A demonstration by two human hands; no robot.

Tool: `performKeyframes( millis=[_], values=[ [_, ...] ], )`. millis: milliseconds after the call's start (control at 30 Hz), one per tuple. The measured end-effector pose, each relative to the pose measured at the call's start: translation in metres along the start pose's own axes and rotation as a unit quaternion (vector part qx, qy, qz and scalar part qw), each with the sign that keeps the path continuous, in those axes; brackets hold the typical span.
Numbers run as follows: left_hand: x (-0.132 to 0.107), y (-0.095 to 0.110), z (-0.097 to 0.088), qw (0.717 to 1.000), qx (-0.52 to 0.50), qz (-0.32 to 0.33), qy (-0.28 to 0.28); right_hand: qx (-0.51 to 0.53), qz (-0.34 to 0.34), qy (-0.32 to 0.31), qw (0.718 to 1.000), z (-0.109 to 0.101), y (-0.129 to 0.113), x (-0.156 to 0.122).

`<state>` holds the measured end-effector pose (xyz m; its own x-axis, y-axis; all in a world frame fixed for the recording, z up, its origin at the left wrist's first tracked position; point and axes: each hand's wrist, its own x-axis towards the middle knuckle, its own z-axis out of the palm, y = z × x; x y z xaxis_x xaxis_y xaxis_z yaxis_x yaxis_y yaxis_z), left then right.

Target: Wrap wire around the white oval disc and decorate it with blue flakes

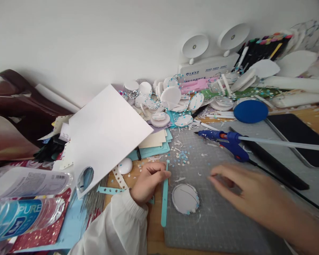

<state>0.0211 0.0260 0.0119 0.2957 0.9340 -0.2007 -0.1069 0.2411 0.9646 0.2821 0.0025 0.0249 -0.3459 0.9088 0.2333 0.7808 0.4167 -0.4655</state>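
Observation:
My left hand [148, 182], in a white sleeve, is closed in a pinch on a long light-blue paper strip [164, 202] that lies along the left edge of the grey cutting mat [223, 223]. Just right of the strip a round clear disc [185, 198] with a white face lies flat on the mat. My right hand [244, 193] hovers over the mat to the right of the disc, blurred by motion, fingers stretched toward the left and nothing visible in them. A blue glue gun [228, 141] with a clear glue stick lies beyond it.
A tilted white card sheet [106, 131] with a round hole stands at left. Several white foam discs [162, 99] pile up behind. A blue round lid [250, 111], a dark tablet [300, 136], plastic bottles [18, 212] and confetti scraps [184, 156] crowd the desk.

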Motion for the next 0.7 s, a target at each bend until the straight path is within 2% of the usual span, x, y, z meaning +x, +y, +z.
performKeyframes(
  millis=[67,133,267,400,500,600,700],
  values=[
    [0.0,0.001,0.0,1.0,0.002,-0.003,0.005,0.035,-0.062,-0.094,0.993,0.007,-0.009,0.012],
    [0.0,0.001,0.0,1.0,0.001,-0.005,0.007,0.033,-0.105,-0.146,0.983,0.014,-0.015,0.026],
    [-0.001,0.001,0.001,1.0,-0.002,-0.003,0.007,-0.017,-0.153,-0.173,0.973,0.023,-0.023,0.049],
    [-0.001,0.003,0.002,1.0,-0.007,-0.002,0.005,-0.048,-0.171,-0.164,0.97,0.026,-0.028,0.058],
    [-0.002,0.005,0.004,1.0,-0.009,0.002,0.006,-0.03,-0.139,-0.11,0.984,0.023,-0.026,0.061],
    [-0.001,0.006,0.005,1.0,-0.003,0.006,0.015,0.045,-0.066,0.015,0.997,0.014,-0.027,0.065],
    [-0.001,0.004,0.006,1.0,0.016,0.006,0.015,0.13,-0.039,0.128,0.982,0.005,-0.043,0.071]
  ],
)
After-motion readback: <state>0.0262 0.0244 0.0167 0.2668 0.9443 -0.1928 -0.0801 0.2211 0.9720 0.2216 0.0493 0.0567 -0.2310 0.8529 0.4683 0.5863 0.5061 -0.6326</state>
